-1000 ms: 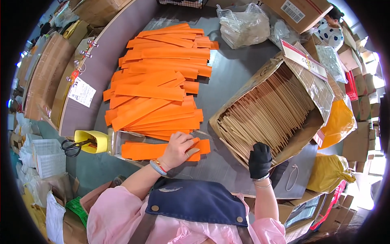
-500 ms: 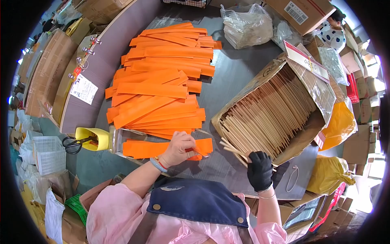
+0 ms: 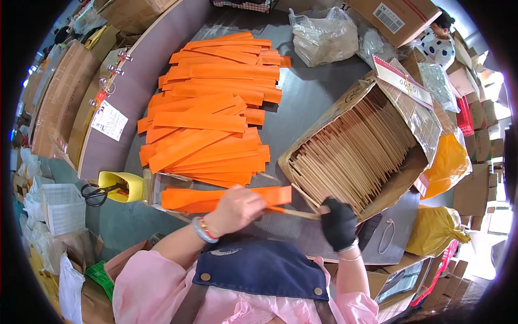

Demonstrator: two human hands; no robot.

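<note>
My left hand (image 3: 237, 208), bare with a ring and bracelets, is closed in a pinch. A narrow orange strip (image 3: 276, 209) sticks out from its fingertips. My right hand (image 3: 339, 222), in a black fingerless glove, grips a thin wooden stick (image 3: 302, 214) that lies level, its tip meeting the orange strip. Another pale stick slants by the box corner; I cannot tell if the right hand holds it too. Under and beside my left hand lies a stack of flat orange strips (image 3: 186, 200). Next to my right hand stands a cardboard box (image 3: 287, 167) full of wooden sticks (image 3: 350, 154).
A large pile of orange strips (image 3: 202, 119) covers the table's left half. Scissors (image 3: 97, 193) stick out of a yellow holder (image 3: 137, 187) at the left edge. A plastic bag (image 3: 324, 40) and a closed carton (image 3: 396, 19) stand at the back. Another person (image 3: 438, 46) is at far right.
My right hand has turned and brought a stick down level toward the left hand. The left hand has shifted slightly; the orange strip at its fingertips now meets the stick's tip.
</note>
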